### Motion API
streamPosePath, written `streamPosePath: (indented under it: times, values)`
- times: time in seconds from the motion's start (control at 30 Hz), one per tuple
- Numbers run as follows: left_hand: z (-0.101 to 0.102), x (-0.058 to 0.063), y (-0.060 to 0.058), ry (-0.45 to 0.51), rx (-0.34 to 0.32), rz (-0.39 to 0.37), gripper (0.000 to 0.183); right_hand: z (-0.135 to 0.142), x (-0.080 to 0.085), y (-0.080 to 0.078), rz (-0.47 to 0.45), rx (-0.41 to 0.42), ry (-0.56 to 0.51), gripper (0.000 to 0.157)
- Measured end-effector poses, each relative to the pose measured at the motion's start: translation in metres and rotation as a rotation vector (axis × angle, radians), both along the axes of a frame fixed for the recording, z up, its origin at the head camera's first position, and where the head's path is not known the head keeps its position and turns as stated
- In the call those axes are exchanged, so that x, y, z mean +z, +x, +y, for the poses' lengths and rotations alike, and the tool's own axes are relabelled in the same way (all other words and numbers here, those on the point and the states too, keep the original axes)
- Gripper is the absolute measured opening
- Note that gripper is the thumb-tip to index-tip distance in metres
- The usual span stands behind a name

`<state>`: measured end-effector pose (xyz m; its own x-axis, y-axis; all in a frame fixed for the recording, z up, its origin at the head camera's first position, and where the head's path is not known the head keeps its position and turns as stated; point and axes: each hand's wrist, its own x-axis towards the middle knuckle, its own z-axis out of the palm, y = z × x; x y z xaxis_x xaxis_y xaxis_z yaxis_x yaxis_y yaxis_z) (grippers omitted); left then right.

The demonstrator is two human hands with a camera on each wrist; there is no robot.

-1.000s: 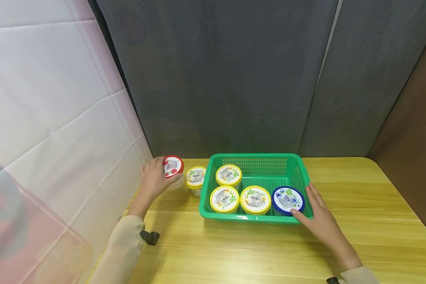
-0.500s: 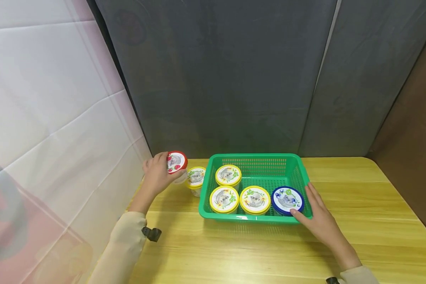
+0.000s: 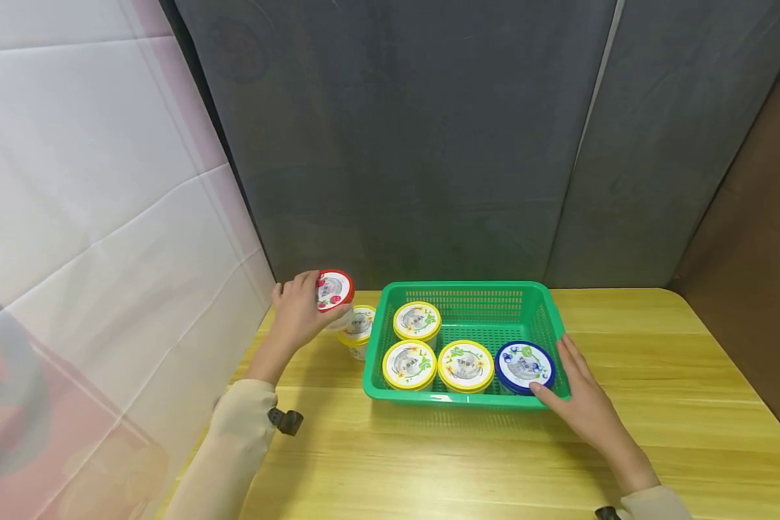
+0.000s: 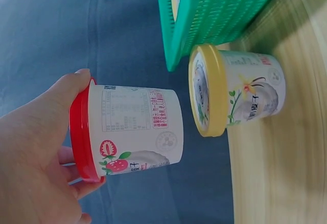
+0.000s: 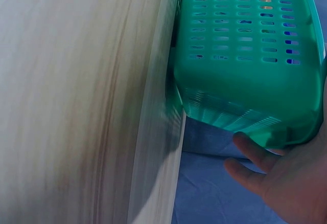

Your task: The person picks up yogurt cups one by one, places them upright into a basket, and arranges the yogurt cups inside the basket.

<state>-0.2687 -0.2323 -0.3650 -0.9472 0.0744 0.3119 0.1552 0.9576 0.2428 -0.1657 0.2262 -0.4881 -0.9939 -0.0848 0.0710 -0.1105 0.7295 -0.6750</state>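
My left hand holds a white paper ice cream cup with a red lid by its lid, thumb on one side and fingers on the other. Strawberries are printed on the cup's side, which tilts in the air in the left wrist view. Close by, a yellow-lidded ice cream cup stands on the table, partly covered by the red-lidded cup in the head view. My right hand grips the front right corner of the green basket, thumb over the rim by a blue-lidded cup, fingers outside the wall.
Inside the basket stand three yellow-lidded cups, at back left, front left and front middle. A dark grey partition rises behind the wooden table. A white printed sheet borders the left side.
My left hand has lifted the red-lidded ice cream cup and carried it rightward, toward the yellow-lidded cup beside the basket. The right hand stays at the basket's corner.
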Motion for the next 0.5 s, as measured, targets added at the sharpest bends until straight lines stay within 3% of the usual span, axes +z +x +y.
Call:
streamPosePath:
  times: [0.5]
  values:
    - [0.022, 0.005, -0.005, 0.023, -0.036, 0.001, 0.093, -0.001, 0.002, 0.001, -0.006, -0.006, 0.004, 0.097]
